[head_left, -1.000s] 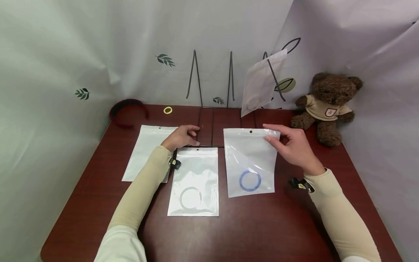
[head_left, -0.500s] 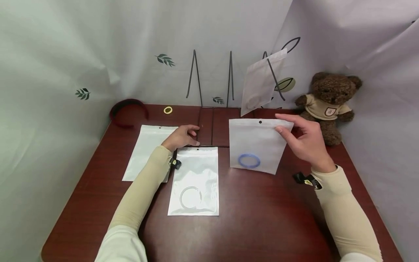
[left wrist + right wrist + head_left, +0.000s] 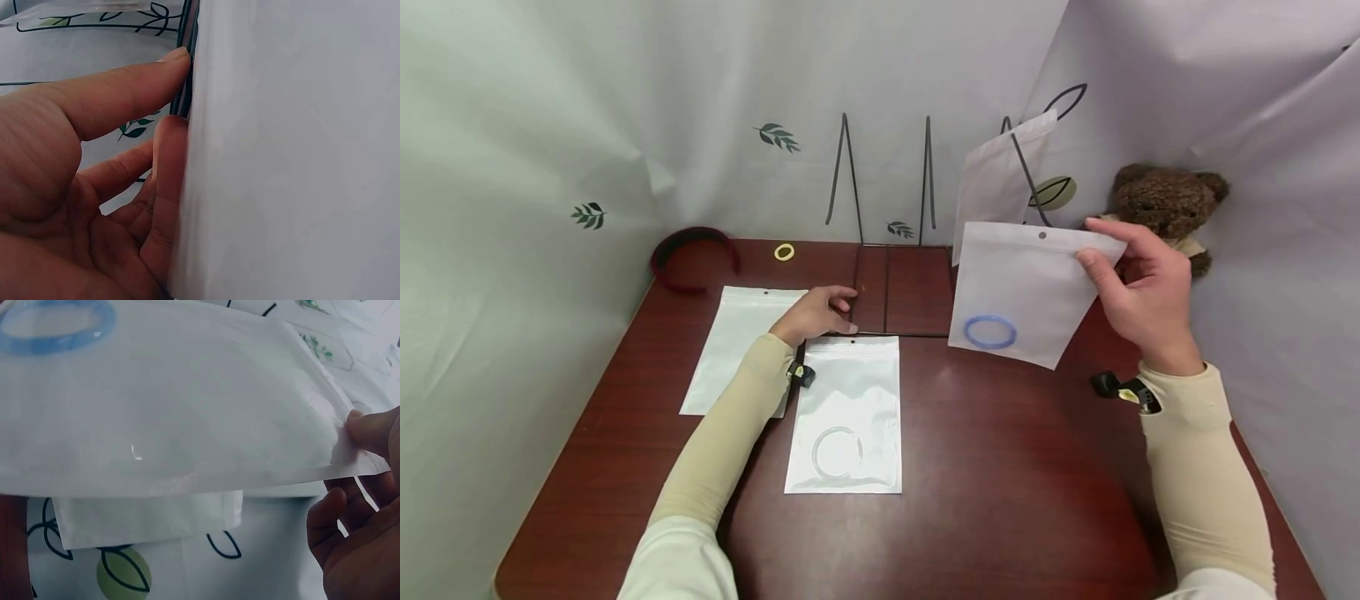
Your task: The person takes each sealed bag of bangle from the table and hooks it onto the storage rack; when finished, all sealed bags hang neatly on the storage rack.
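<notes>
Right grip (image 3: 1152, 293) pinches blue-ring pouch (image 3: 1028, 287) — lifted since toward 1 o'clock, so nearer hanging pouch (image 3: 997, 187); left grip (image 3: 817, 315) apart.

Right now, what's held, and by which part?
The right grip holds the blue-ring pouch by its top right corner; whether the left grip holds the rack is unclear.

The pouch (image 3: 1030, 292) is white, its ring (image 3: 991, 345) seemingly blue.
</notes>
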Demonstrator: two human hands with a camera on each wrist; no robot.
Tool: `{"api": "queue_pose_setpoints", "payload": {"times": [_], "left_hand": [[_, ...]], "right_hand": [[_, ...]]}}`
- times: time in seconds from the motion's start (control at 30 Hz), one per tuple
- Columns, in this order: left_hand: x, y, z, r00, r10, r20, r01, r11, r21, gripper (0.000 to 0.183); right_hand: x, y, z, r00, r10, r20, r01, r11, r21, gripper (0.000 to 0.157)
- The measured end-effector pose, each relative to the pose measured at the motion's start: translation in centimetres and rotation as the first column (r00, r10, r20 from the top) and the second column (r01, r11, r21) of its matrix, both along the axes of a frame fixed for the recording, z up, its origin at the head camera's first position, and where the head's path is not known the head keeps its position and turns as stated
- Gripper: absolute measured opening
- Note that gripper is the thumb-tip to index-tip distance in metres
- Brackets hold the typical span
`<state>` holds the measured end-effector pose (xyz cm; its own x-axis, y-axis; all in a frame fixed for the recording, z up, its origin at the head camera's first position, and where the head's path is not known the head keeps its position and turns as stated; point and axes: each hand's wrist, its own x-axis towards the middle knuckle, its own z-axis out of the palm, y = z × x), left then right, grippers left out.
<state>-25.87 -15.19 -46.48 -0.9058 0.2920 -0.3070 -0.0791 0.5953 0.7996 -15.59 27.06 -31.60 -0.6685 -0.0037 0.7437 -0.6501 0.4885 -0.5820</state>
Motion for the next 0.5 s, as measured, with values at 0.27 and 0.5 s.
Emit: {"api": "queue_pose_setpoints", "payload": {"times": [0.27, 0.5], "left_hand": [[0.0, 0.0, 0.1, 1.0, -0.007, -0.002, 0.007, 1.0, 0.007, 0.075], [-0.1, -0.1, 0.0, 1.0, -0.004, 0.007, 0.004, 1.0, 0.014, 0.074]], "right_hand": [[-0.9, 0.7, -0.2, 0.998, -0.038, 0.053, 0.041, 0.998, -0.053, 0.035], [-3.0, 1.5, -1.4, 0.997, -0.041, 0.066, 0.045, 0.997, -0.06, 0.036]]}}
